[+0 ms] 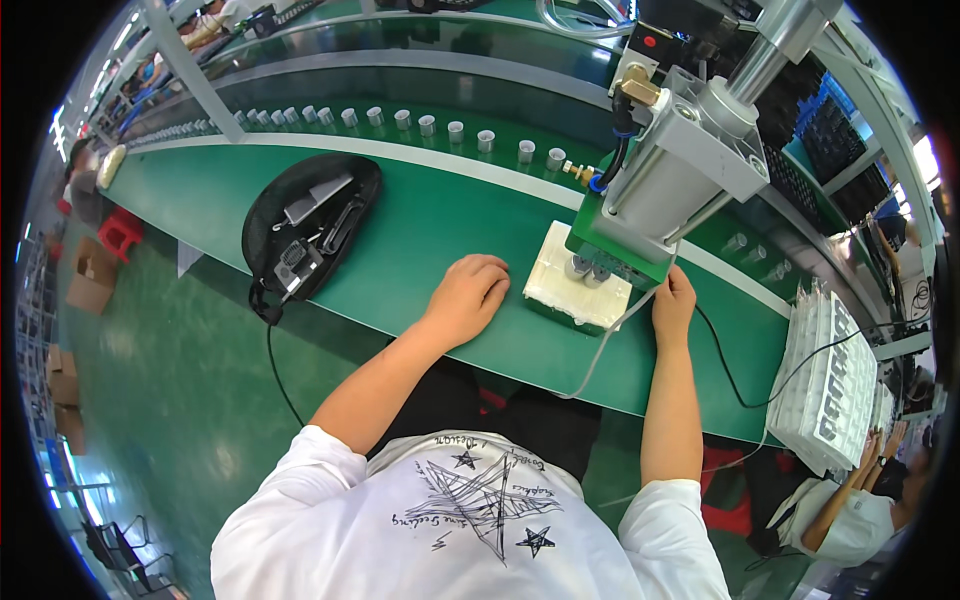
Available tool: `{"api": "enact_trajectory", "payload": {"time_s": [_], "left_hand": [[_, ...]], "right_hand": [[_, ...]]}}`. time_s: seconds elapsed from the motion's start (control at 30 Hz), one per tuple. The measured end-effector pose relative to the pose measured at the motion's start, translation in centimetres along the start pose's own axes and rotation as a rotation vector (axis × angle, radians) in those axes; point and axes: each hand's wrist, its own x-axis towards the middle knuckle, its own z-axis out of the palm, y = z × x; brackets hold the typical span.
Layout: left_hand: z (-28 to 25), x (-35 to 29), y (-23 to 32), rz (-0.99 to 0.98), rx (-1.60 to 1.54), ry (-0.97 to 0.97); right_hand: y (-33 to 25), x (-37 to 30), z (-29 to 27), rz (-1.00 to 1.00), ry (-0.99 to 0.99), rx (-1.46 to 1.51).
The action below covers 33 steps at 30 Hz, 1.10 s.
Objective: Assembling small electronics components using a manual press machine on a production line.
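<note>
Sitting under the press (pixel 690 150), two small grey cylindrical pieces (pixel 588 271) stand side by side on a cream block (pixel 548 276) that looks wrapped in film. They are probably light and stiff, with smooth walls that may slip a little, and a rim that could dent or scratch if squeezed hard; the outer walls, on the side facing away from the press, look the best place to take hold. The block looks firm and heavier, better held by its sides than by its wrinkled covering. Left of the press, the left hand (pixel 468 300) lies on the green table (pixel 420 225), its fingers close together and loosely bent, with nothing visible in them; its palm is hidden. Close against the right side of the press, the right hand (pixel 675 300) has its fingers curled in, but I cannot tell whether they pinch anything. Open tabletop lies between the press and the black case (pixel 260 215) well to its left, while the table's front edge runs near the block on the person's side. A grey cable (pixel 603 347) crosses in front of the press and could snag a sleeve. White trays (pixel 800 390) limit room farther right, and a row of small cups (pixel 456 131) lines the far side, behind and left of the press.
</note>
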Motion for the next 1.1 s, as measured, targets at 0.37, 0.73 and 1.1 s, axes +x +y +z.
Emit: {"api": "enact_trajectory", "payload": {"time_s": [0.37, 0.73, 1.1], "left_hand": [[-0.1, -0.2, 0.3, 0.062, 0.063, 0.001], [-0.2, 3.6, 2.0, -0.035, -0.173, -0.001], [2.6, 11.4, 0.0, 0.074, -0.212, -0.088]], "right_hand": [[-0.4, -1.0, 0.6, 0.020, 0.082, -0.053], [-3.6, -2.2, 1.0, -0.191, 0.001, -0.009], [-2.6, 2.5, 1.4, -0.049, -0.121, 0.371]]}}
